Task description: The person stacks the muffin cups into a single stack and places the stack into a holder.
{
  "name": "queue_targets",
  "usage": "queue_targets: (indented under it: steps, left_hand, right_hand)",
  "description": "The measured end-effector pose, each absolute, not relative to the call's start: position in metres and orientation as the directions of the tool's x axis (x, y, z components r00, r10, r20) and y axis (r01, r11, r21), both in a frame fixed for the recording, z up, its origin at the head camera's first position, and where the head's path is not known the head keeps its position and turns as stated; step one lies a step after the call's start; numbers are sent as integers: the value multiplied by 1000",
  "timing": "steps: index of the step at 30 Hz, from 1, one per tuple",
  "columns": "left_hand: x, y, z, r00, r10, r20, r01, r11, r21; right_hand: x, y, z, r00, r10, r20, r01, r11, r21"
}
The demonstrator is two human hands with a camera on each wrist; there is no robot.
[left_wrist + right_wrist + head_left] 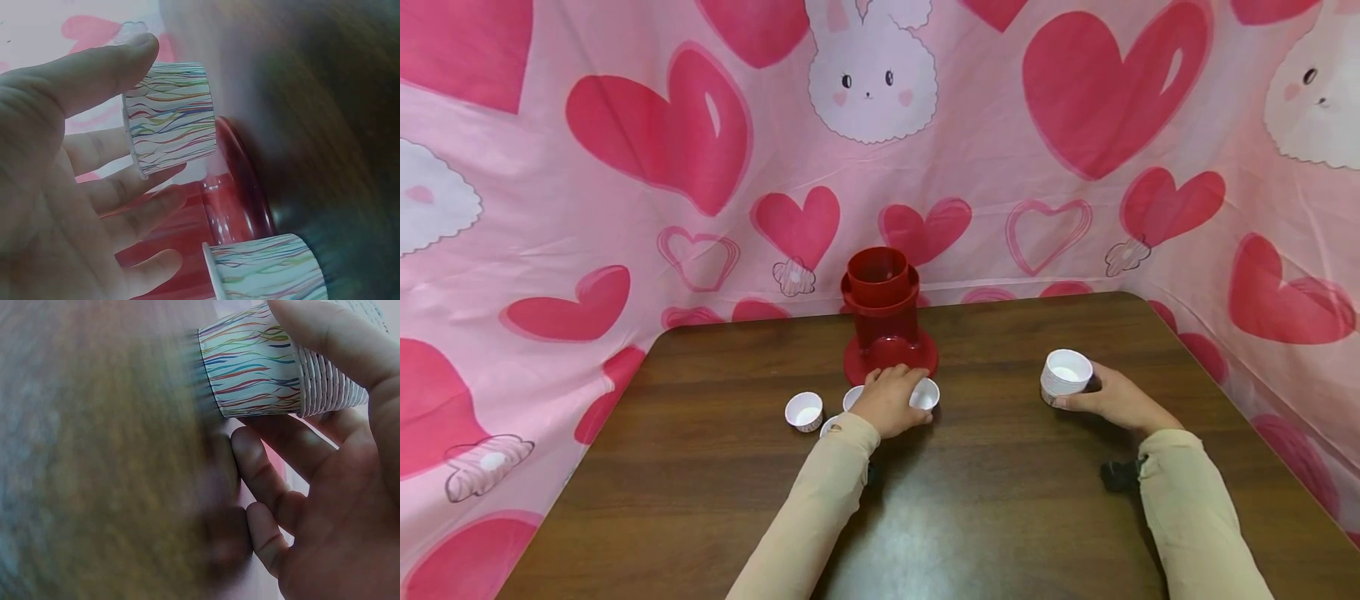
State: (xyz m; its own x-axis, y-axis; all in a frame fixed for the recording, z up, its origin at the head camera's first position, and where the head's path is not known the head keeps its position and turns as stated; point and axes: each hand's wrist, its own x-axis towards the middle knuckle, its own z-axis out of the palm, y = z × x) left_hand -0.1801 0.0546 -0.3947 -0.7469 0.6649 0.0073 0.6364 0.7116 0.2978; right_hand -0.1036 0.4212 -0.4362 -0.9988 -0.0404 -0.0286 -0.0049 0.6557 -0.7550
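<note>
In the head view, my right hand (1120, 402) grips a stack of small paper cups (1066, 372) at the right of the table. The right wrist view shows coloured wavy lines on the lowest cup (253, 372) and several nested rims above it. My left hand (889, 403) is at the middle, its thumb and fingers around the sides of a single paper cup (925, 395). In the left wrist view this cup (172, 119) lies between thumb and index finger, the other fingers spread. A red plastic stand with a round tube (883, 312) is just behind the left hand.
Left of my left hand stands another paper cup (804, 412). Two more, a cup (852, 397) and a nearer cup (829, 426), are partly hidden by the hand and sleeve. A pink cloth with hearts (658, 125) hangs behind the brown wooden table (1000, 517).
</note>
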Motion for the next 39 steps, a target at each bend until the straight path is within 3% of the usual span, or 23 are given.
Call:
queue_targets:
  steps: [39]
  left_hand:
    - [-181, 116, -373, -708, 706, -15, 645, 655, 394]
  right_hand:
    - [-103, 423, -436, -999, -28, -43, 15, 649, -761]
